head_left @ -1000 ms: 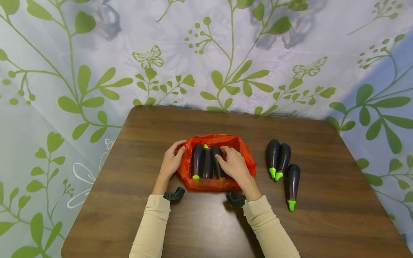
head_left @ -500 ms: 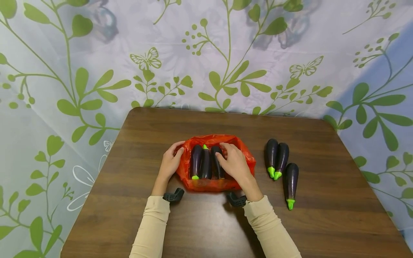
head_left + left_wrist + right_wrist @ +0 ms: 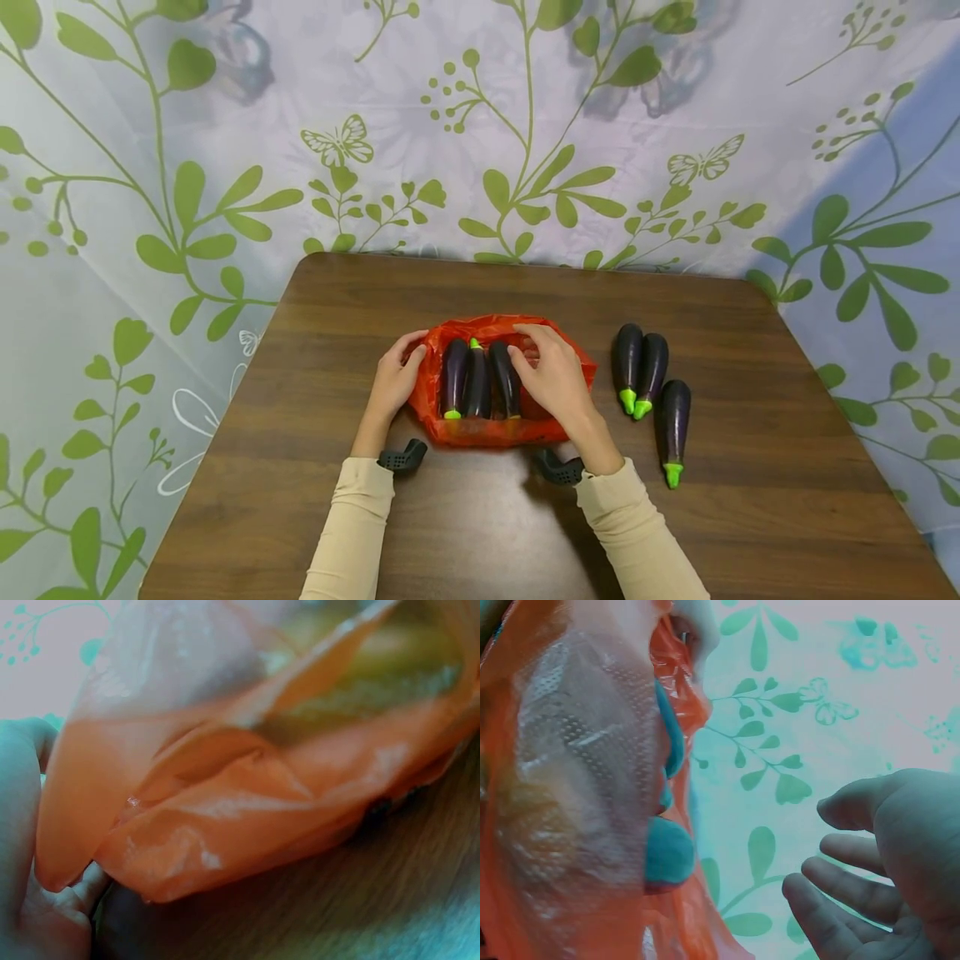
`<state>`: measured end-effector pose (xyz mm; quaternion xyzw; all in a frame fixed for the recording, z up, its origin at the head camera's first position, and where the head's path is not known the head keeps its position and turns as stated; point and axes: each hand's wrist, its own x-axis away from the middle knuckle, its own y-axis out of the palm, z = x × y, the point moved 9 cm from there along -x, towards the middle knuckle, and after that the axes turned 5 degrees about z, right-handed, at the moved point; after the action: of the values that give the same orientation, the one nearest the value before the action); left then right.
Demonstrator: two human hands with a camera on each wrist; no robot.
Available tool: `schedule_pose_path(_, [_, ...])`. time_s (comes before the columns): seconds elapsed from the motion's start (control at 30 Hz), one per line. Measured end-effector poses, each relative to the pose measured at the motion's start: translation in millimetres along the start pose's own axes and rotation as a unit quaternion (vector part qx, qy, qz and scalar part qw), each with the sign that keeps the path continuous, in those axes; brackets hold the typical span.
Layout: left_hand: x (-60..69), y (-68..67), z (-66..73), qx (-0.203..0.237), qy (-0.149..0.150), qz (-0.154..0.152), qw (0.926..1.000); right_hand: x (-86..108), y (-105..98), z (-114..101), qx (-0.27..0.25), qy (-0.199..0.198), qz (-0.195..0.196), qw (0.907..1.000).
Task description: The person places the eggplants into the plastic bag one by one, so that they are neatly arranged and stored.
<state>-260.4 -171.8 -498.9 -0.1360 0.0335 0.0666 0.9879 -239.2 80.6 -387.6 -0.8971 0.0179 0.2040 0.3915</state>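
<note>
A red plastic bag point(image 3: 510, 432) lies with its mouth spread, and three dark purple eggplants sit side by side inside. The left eggplant point(image 3: 454, 375) and right eggplant point(image 3: 505, 375) have their stem ends toward me; the middle eggplant point(image 3: 477, 383) has its green stem away. My left hand point(image 3: 396, 375) holds the bag's left edge, with plastic between thumb and fingers in the left wrist view. My right hand point(image 3: 557, 375) hovers over the bag's right part, just right of the right eggplant. In the right wrist view its fingers point(image 3: 847, 922) are spread and hold nothing.
Right of the bag, two eggplants point(image 3: 640, 367) lie against each other, and another eggplant point(image 3: 674, 425) lies nearer me. All rest on a brown wooden table point(image 3: 300, 483). A leaf-patterned cloth point(image 3: 420, 167) hangs behind the table.
My right hand has let go of the right eggplant in the bag and moved slightly up and right. The left hand stays at the bag's edge.
</note>
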Motion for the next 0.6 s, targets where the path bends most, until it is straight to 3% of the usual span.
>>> schedule_pose_path(0.6, [-0.7,1.2,-1.1,-0.001,0.002,0.002,1.0,5.2,-40,-20,-0.048,-0.045,0.066,0.9956])
